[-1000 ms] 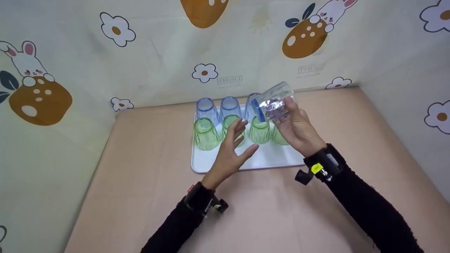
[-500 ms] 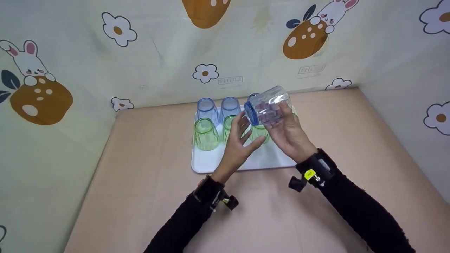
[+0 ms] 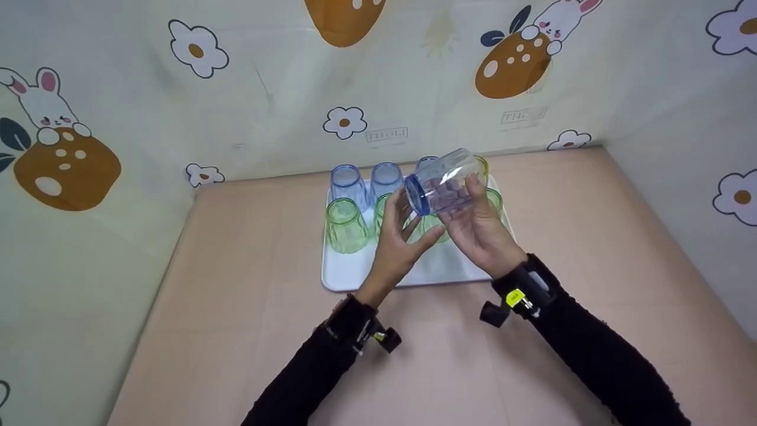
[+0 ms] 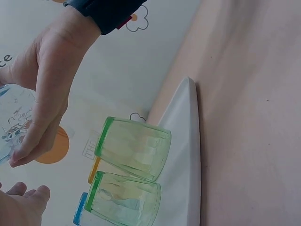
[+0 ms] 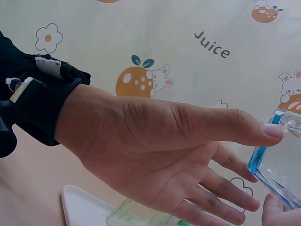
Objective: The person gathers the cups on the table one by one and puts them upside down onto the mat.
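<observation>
In the head view a clear tumbler (image 3: 446, 183) with a blue end is held tilted above the tray, the blue end toward the left. My right hand (image 3: 482, 231) grips its side with thumb and fingers. My left hand (image 3: 396, 239), fingers spread and loosely bent, is beside the blue end; whether it touches cannot be told. In the right wrist view my left hand (image 5: 155, 150) has its thumb tip overlapping the tumbler (image 5: 284, 162). The left wrist view shows my right hand (image 4: 51, 80) round the tumbler (image 4: 14, 122).
A white tray (image 3: 349, 275) on the tan table (image 3: 236, 284) bears green glasses (image 3: 347, 228) in front and blue glasses (image 3: 349, 186) behind, upside down. A partly hidden yellow glass (image 3: 484, 167) is at the right. Patterned sheeting (image 3: 266, 124) walls the back and sides.
My right hand has brought the tumbler left and slightly down, its blue end turned to my left hand. My left hand has moved slightly right. The yellow glass has come into sight.
</observation>
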Action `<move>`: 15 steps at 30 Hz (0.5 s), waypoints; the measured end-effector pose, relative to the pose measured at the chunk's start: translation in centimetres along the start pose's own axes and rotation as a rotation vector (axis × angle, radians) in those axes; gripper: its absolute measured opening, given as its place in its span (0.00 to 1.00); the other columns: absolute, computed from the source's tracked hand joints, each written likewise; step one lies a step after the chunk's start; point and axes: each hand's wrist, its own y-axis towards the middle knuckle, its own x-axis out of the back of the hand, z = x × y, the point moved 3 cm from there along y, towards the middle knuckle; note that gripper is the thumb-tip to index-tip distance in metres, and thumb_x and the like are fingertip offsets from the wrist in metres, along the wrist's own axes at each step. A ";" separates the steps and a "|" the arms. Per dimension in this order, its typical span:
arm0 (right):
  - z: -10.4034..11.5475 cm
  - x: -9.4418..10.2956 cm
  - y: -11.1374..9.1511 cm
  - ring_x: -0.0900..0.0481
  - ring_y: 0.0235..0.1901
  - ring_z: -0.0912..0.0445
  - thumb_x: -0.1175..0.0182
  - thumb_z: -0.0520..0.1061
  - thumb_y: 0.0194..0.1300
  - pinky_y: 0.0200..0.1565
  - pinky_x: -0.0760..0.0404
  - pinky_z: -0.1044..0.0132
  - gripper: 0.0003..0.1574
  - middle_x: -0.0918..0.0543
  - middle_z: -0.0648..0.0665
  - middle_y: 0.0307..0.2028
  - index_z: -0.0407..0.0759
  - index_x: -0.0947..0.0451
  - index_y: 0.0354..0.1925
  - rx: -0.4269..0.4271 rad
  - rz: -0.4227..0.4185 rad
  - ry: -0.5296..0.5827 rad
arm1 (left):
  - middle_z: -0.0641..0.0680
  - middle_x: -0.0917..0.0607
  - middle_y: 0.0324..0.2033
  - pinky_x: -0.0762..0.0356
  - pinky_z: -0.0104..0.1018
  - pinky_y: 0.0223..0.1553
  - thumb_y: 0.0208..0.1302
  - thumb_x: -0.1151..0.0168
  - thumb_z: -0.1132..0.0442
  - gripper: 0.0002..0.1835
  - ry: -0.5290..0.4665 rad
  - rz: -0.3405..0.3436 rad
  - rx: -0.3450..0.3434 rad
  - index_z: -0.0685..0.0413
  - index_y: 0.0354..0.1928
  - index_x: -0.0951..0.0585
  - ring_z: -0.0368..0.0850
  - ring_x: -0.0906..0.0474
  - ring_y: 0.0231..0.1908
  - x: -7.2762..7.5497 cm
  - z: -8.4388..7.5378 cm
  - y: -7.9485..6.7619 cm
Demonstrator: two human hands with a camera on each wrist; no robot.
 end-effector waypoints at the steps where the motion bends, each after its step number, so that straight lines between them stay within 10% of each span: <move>1: -0.1 0.0 -0.1 0.39 0.71 0.46 0.19 0.61 0.48 0.68 0.34 0.59 0.76 0.43 0.37 0.74 0.51 0.58 0.80 0.000 0.006 0.011 | 0.61 0.38 0.72 0.38 0.43 0.69 0.60 0.25 0.52 0.52 0.000 -0.003 -0.009 0.57 0.78 0.47 0.53 0.42 0.73 0.0 0.0 0.0; 15: -1.6 -0.1 -0.8 0.40 0.72 0.47 0.21 0.65 0.48 0.69 0.36 0.62 0.78 0.43 0.38 0.74 0.51 0.60 0.80 -0.072 0.045 0.058 | 0.62 0.44 0.75 0.47 0.46 0.73 0.49 0.17 0.55 0.63 -0.054 -0.032 -0.116 0.60 0.79 0.51 0.50 0.46 0.74 -0.2 0.0 0.7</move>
